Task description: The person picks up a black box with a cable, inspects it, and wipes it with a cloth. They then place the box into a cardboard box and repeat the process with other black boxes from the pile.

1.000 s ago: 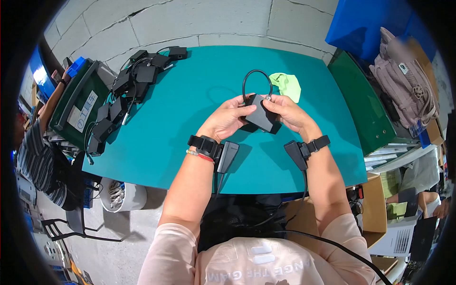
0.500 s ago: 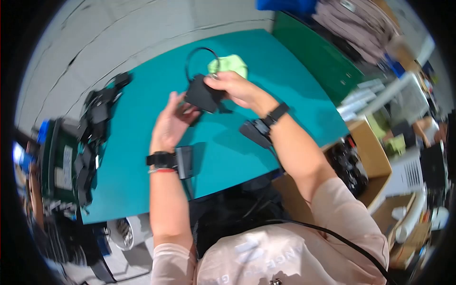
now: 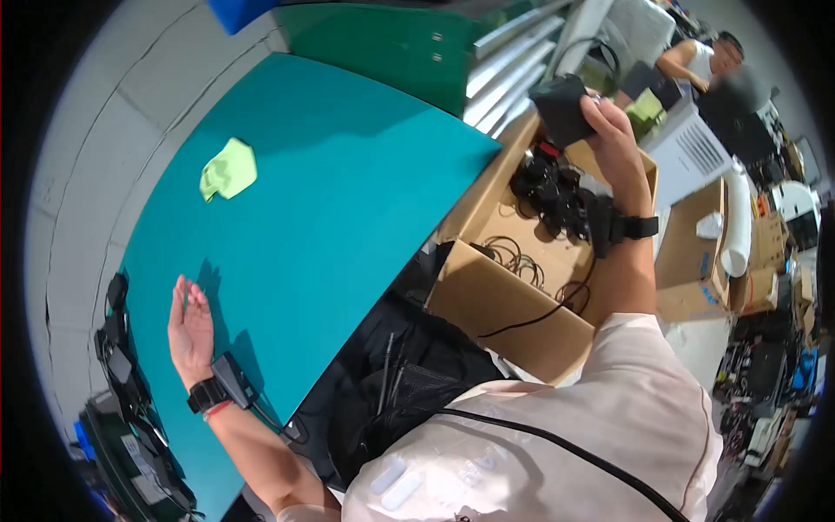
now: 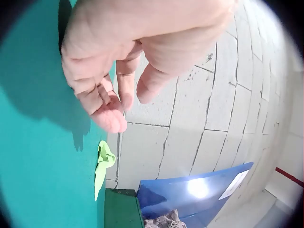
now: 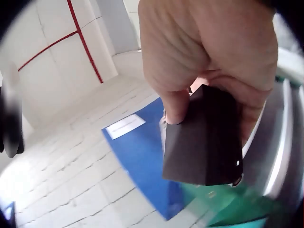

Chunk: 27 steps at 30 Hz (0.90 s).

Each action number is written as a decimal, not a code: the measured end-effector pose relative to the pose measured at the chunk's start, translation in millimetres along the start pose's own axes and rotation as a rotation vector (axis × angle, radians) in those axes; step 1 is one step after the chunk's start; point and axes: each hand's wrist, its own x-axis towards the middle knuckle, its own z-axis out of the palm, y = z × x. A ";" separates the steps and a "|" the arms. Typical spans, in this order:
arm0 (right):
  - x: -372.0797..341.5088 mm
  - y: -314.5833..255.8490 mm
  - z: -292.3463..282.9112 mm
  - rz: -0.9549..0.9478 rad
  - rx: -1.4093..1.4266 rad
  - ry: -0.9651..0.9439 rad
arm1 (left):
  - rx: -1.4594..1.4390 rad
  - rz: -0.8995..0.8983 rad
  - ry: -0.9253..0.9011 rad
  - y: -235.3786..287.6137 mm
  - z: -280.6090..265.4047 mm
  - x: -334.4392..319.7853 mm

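Left hand [image 3: 191, 335], fingers relaxed and empty, over a teal table [image 3: 313, 226]; right hand [image 3: 617, 157] grips a black device [image 3: 559, 109], seemingly above a carton [image 3: 509, 309]; a slack hold could drop it onto dark items [image 3: 552, 193] inside.

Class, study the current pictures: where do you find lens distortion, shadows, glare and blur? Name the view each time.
Head view: black rounded corners, a bowed edge on the table, and a shadow beside the left hand; left wrist view: white glare on the blue panel; right wrist view: the green surface below looks smeared, the black box in the right hand clearer.
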 end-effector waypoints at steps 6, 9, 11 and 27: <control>-78.1 161.0 -159.0 0.191 -0.715 0.366 | 0.005 0.004 -0.023 7.9 -14.7 6.6; -125.6 205.4 -156.9 0.586 -0.614 0.260 | -0.005 -0.047 -0.074 14.1 -20.9 7.6; -147.9 215.6 -142.3 0.882 -0.526 0.157 | 0.055 -0.039 -0.073 17.3 -22.4 7.6; -167.8 291.7 -100.9 1.167 -0.210 -0.219 | 0.154 -0.174 -0.163 30.3 -16.3 3.4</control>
